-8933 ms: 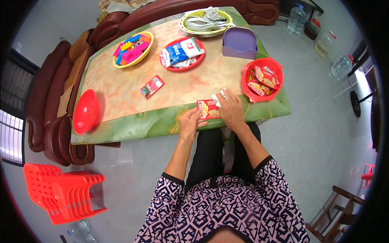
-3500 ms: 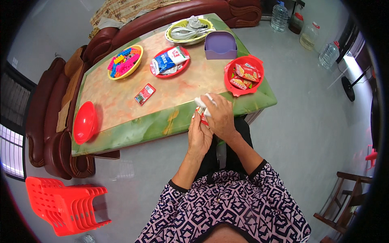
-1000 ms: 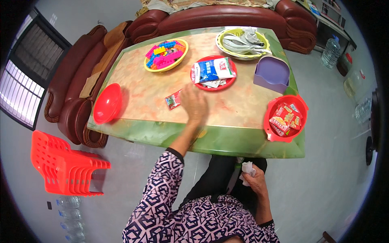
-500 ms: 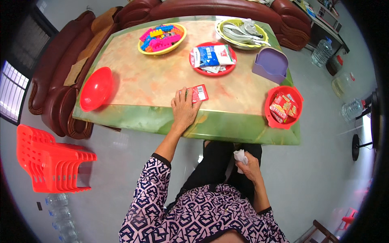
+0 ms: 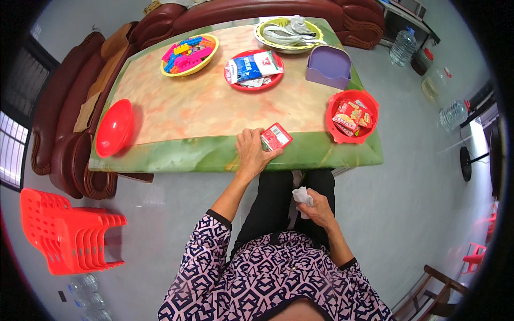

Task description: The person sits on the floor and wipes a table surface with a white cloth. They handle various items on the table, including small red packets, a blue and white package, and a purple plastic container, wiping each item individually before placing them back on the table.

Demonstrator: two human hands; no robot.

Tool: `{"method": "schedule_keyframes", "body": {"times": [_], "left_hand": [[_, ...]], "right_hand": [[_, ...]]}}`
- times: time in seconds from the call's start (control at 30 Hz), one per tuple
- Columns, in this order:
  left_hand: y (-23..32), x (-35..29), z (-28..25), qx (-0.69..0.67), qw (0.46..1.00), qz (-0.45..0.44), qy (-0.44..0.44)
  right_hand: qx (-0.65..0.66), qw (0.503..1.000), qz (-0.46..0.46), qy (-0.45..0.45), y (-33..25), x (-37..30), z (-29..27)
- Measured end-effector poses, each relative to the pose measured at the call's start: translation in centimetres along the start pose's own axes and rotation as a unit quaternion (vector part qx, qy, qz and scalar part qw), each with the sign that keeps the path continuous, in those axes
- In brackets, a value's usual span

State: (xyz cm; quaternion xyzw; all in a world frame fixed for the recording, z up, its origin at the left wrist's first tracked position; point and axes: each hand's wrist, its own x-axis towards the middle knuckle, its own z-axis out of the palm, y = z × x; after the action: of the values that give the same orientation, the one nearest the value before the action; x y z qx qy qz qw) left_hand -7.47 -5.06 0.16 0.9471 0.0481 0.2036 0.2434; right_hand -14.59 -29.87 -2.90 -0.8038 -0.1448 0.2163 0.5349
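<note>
My left hand (image 5: 254, 153) is over the near edge of the table, its fingers and thumb closed on the left end of a small flat red pack (image 5: 277, 137) with a white barcode label. The pack is tilted, and the fingers cover part of it. Lower down, in front of my dark trousers, my right hand (image 5: 319, 209) is closed around a crumpled white tissue (image 5: 302, 197), which sticks out above the fingers.
On the green-bordered table (image 5: 198, 152) are a red bowl (image 5: 115, 128), a yellow bowl of toy bricks (image 5: 206, 62), a red plate of packets (image 5: 254, 89), a basket with utensils (image 5: 262, 38), a purple holder (image 5: 329, 67) and a red basin of snack packets (image 5: 333, 113). Stacked red chairs (image 5: 69, 230) stand left.
My left hand has drawn the red pack right and toward me, to the table's green border, and turned it. The right hand keeps the tissue in nearly the same place. The whole view has shifted.
</note>
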Motion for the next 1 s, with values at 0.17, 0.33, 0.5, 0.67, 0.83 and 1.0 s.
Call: {"method": "schedule_keyframes", "body": {"times": [0.17, 0.33, 0.5, 0.67, 0.83, 1.0], "left_hand": [[0.6, -0.7, 0.4, -0.056, 0.998, -0.010, 0.014], [2.2, -0.3, -0.5, -0.108, 0.992, -0.043, -0.047], [-1.1, -0.1, 0.0, -0.185, 0.979, -0.009, -0.091], [-1.7, 0.6, -2.3, -0.272, 0.938, -0.109, -0.185], [-1.3, 1.0, -2.9, -0.256, 0.943, -0.112, -0.179], [-1.7, 0.9, -1.5, -0.253, 0.948, -0.130, -0.140]], "right_hand": [[0.141, 0.986, -0.017, 0.092, -2.5, 1.1, -1.3], [0.042, 0.959, -0.153, 0.235, -6.8, 6.4, -2.0], [-0.203, 0.923, -0.289, 0.152, -6.4, 12.0, 0.9], [-0.281, 0.888, -0.339, 0.135, -6.1, 14.3, 2.4], [-0.309, 0.900, -0.266, 0.152, -7.4, 16.8, 2.8], [-0.322, 0.869, -0.261, 0.269, -7.3, 19.8, 3.4]]}}
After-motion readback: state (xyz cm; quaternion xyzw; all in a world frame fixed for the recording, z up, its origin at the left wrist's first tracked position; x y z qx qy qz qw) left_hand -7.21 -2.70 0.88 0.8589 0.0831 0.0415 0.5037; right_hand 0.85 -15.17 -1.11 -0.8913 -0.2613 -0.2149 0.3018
